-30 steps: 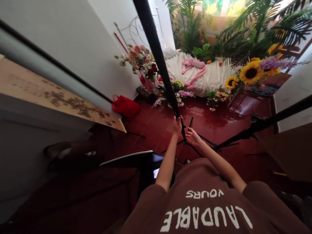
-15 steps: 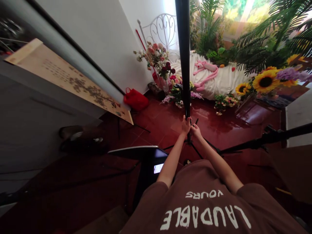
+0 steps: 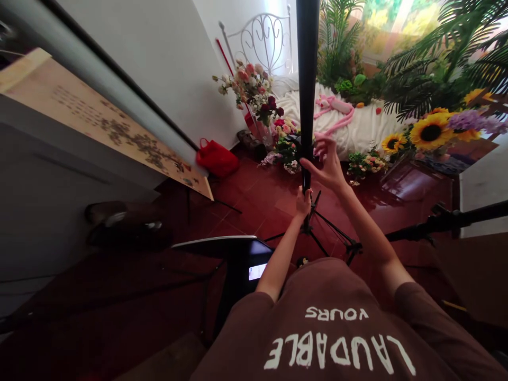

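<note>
Looks like a steadying step: your left hand (image 3: 304,202) wraps the upright black pole (image 3: 308,79) above its floor-standing legs (image 3: 317,242), right hand (image 3: 331,169) spread beside it, contact unclear; any right-hand grip needs the left firm.

So from where I'm standing, the pole (image 3: 307,100) is right in front of me, bed (image 3: 359,127) behind it. Plush toy (image 3: 337,106)'s lying on the bed, sunflowers (image 3: 431,131) by its right end, the bag (image 3: 216,159)'s on the floor (image 3: 254,193) off its near left corner, and the scroll (image 3: 119,127)'s further left.
</note>
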`<state>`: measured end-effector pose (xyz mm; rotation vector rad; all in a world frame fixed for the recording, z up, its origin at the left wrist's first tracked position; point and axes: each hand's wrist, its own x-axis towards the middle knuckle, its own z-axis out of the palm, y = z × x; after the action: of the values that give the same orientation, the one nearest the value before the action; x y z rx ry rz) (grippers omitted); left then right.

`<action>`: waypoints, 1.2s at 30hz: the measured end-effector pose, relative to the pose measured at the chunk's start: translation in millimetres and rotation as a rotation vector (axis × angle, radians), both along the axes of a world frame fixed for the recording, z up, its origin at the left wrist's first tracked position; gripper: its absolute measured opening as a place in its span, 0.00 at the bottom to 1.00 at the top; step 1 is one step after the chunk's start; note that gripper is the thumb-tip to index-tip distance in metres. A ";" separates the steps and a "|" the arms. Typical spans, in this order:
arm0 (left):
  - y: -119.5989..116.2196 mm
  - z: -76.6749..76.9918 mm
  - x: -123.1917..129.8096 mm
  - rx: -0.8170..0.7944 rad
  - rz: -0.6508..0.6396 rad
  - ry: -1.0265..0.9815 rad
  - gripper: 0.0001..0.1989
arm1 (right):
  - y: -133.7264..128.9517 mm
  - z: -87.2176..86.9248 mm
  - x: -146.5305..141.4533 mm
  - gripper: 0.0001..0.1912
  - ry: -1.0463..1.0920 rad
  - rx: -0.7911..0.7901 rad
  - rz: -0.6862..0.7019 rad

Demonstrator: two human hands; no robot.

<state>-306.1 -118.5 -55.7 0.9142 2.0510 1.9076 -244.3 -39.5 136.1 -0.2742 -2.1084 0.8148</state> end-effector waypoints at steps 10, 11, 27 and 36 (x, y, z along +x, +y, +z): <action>-4.7 4.2 3.8 0.009 -0.021 0.048 0.25 | 4.3 12.0 -43.1 0.24 -0.049 0.052 -0.051; -4.7 2.7 3.0 0.014 -0.028 0.058 0.25 | 4.0 1.3 -40.5 0.24 -0.056 0.029 -0.056; -10.9 0.9 -5.6 -0.090 -0.040 0.082 0.16 | -10.9 -83.1 1.2 0.23 -0.330 -0.150 -0.007; -18.0 13.5 -2.9 -0.086 -0.068 0.041 0.22 | -19.5 -137.2 70.8 0.15 -0.536 -0.236 -0.020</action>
<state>-309.0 -136.5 -42.2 0.9969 2.0794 1.7665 -173.4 -59.0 -1.1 -0.7034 -2.4919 1.0679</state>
